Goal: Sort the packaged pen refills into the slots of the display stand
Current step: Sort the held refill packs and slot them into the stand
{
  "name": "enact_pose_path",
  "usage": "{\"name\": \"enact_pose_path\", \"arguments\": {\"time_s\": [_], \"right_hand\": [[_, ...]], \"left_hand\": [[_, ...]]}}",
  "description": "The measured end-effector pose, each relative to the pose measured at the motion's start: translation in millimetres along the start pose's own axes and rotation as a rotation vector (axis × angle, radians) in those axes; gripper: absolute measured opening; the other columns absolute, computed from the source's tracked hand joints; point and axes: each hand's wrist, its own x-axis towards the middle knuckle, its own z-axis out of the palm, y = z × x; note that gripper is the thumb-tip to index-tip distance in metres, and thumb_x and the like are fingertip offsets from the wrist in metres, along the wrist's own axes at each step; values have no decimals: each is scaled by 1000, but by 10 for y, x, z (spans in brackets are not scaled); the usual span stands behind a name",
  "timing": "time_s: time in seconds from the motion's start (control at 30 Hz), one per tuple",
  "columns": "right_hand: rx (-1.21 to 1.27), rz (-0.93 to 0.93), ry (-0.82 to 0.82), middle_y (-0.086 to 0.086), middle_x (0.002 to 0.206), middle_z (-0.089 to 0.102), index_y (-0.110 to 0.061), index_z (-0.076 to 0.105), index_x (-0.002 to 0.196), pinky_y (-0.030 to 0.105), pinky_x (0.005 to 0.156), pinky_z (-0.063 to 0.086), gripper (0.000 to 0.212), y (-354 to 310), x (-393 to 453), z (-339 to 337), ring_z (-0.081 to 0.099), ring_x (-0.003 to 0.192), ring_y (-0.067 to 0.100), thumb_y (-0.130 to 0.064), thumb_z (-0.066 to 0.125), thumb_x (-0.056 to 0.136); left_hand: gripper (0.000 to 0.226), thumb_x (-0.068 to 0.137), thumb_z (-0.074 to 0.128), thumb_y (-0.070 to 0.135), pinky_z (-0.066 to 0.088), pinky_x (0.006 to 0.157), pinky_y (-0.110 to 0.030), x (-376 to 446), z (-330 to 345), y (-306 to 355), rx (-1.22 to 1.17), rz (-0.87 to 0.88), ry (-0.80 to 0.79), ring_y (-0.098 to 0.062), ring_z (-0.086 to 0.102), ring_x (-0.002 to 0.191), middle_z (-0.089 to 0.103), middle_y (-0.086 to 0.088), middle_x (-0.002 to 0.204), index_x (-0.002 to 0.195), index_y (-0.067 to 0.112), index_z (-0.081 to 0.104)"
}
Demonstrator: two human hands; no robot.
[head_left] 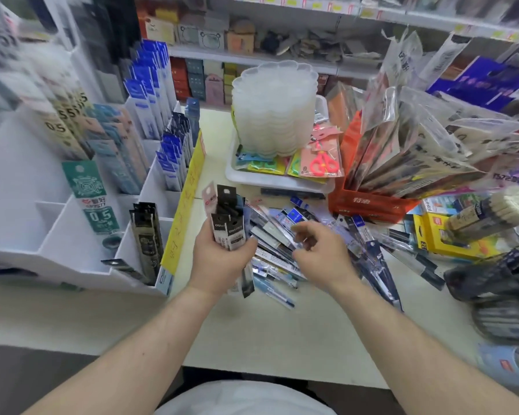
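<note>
My left hand [219, 259] grips a bundle of black refill packs [226, 214], held upright just right of the white display stand [51, 235]. My right hand [321, 253] hovers over the loose pile of refill packs [285, 232] on the table, its fingers loosely curled; whether they pinch a pack is unclear. The stand's slots hold blue packs [150, 94], pastel 0.5 packs [111, 151], a green 0.5 pack [93, 199] and black packs [147, 235]. Some front slots stand empty.
A white tray [252, 178] with a stack of clear lids and scissor packs sits behind the pile. An orange box [363, 205] of bagged pens stands at the right, with a yellow box [441, 235] and more pen bundles. Store shelves run along the back.
</note>
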Motion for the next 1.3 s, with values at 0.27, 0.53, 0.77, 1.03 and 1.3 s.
{"name": "enact_pose_path", "arguments": {"time_s": [0.27, 0.53, 0.77, 1.03, 1.3], "right_hand": [[-171, -186, -394, -15, 125, 52, -32, 50, 130, 21, 95, 40, 61, -88, -274, 774, 48, 119, 1, -34, 75, 74], [-279, -234, -476, -9, 107, 58, -28, 55, 109, 19, 68, 36, 24, -159, -206, 953, 46, 69, -8, -19, 62, 87], [30, -42, -353, -17, 101, 67, -33, 64, 112, 10, 70, 45, 61, -609, -175, 584, 59, 76, -4, -53, 73, 55], [178, -17, -564, -2, 76, 69, -24, 64, 90, 40, 62, 60, 31, -1185, -264, 636, 66, 65, 14, -22, 78, 63], [89, -19, -718, -9, 70, 68, -35, 70, 85, 26, 56, 50, 23, -1400, -282, 466, 63, 63, 7, -33, 77, 64]], "left_hand": [[43, 61, 82, 7, 56, 76, -21, -110, -308, -226, -3, 28, 93, -6, 70, 79, 74, 8, 86, 97, 22, 64], [33, 72, 81, -7, 53, 65, -25, -136, -456, -369, 99, -249, 133, -2, 67, 64, 73, 12, 70, 77, 23, 68], [16, 72, 81, 1, 60, 71, -36, 132, -590, 253, -145, -425, 134, -23, 72, 73, 76, -4, 77, 78, 15, 74], [35, 66, 86, 18, 57, 63, -29, 161, -636, 827, -299, -426, -124, -19, 73, 76, 76, -3, 82, 97, 13, 70], [23, 88, 65, 2, 61, 71, -34, 126, -737, 883, -307, -417, -199, -24, 75, 86, 76, -14, 94, 83, 19, 80]]}}
